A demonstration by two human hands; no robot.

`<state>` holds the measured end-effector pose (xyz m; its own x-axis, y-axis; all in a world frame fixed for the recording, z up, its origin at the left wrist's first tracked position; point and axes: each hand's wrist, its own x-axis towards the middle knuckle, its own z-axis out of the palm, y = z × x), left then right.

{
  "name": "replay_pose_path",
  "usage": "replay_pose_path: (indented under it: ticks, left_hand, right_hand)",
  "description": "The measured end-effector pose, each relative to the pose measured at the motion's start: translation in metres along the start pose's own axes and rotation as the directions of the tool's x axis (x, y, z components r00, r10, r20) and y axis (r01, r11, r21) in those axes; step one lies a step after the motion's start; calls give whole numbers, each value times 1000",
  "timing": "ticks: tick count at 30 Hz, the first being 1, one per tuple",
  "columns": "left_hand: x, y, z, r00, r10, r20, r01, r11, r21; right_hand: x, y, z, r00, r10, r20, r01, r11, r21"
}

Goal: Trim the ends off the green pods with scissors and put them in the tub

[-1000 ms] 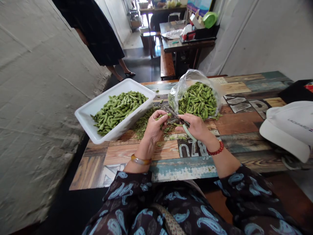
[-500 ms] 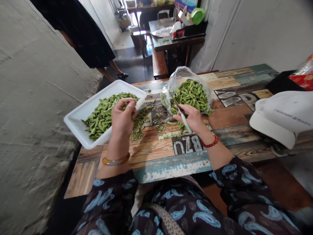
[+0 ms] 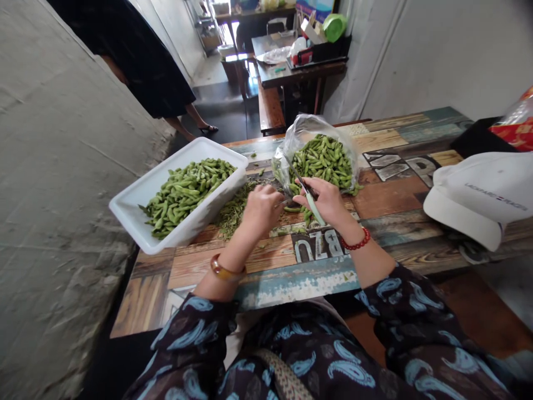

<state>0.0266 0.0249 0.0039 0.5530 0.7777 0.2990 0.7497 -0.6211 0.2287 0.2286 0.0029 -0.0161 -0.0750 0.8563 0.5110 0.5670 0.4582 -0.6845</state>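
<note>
My right hand (image 3: 322, 200) is closed around scissors (image 3: 312, 204) with a pale green handle, their dark blades pointing up and away to the left. Just left of them, my left hand (image 3: 262, 206) hovers over the table with its fingers curled together; whatever is between the fingertips is hidden. Green soybean pods (image 3: 322, 161) fill a clear plastic bag (image 3: 302, 126) beyond my right hand, and a few lie loose under it. On the left stands a white plastic tub (image 3: 133, 195) partly filled with more pods (image 3: 183, 191). Green trimmings (image 3: 233, 214) are heaped beside the tub.
The patchwork wooden table (image 3: 266, 291) borders a grey wall (image 3: 54, 166) on the left. A white cap (image 3: 474, 194) lies at the right, near a black box (image 3: 472, 141). Another person (image 3: 137, 61) in dark clothing stands beyond the tub. A second table (image 3: 275, 47) is behind.
My left hand has moved right, from above the tub to beside the scissors. My right hand stays in nearly the same place with the scissors.
</note>
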Motion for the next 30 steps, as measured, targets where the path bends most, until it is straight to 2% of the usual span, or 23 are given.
replay_pose_path:
  ticks: [2,5,8,11,13,14,16,18,20,23,27,30]
  left_hand:
    - [2,14,19,994,19,106,-22,999,27]
    - [2,20,34,989,-6,147,1,999,32]
    - [-4,17,36,990,-25,139,34,997,-64]
    - [-11,11,29,991,-107,82,127,942,-310]
    - [-16,6,21,978,-197,64,199,804,-560]
    - [-18,3,17,966,-245,76,229,688,-689]
    - [-22,-3,10,931,-340,135,271,396,-877]
    - [-25,-7,5,891,-407,203,279,139,-950]
    - [-27,-9,2,868,-433,241,266,-2,-964]
    - [-29,-7,0,868,-435,240,245,-46,-968]
    - [-29,-2,-1,875,-444,192,222,18,-975]
    - [-29,0,0,885,-436,162,212,69,-975]
  right_hand:
    - [0,-1,0,1000,2,9,-2,1000,-1]
    - [0,-3,-1,1000,-1,13,1,1000,3]
    - [0,-4,-1,1000,-15,14,15,1000,2]
    - [-1,-5,-1,999,-27,18,27,1000,9]
    - [-2,-5,0,999,-27,23,27,1000,9]
    - [-2,-5,0,999,-28,25,28,1000,6]
    - [-3,-5,2,999,-34,29,34,999,-8]
    - [-4,-4,4,998,-49,43,51,998,-31]
    - [-5,-2,7,996,-68,65,72,996,-58]
    - [-8,-1,11,989,-89,119,100,991,-86]
    - [-11,-3,13,963,-121,242,144,986,-79]
    - [-12,-7,14,943,-164,291,185,982,-48]
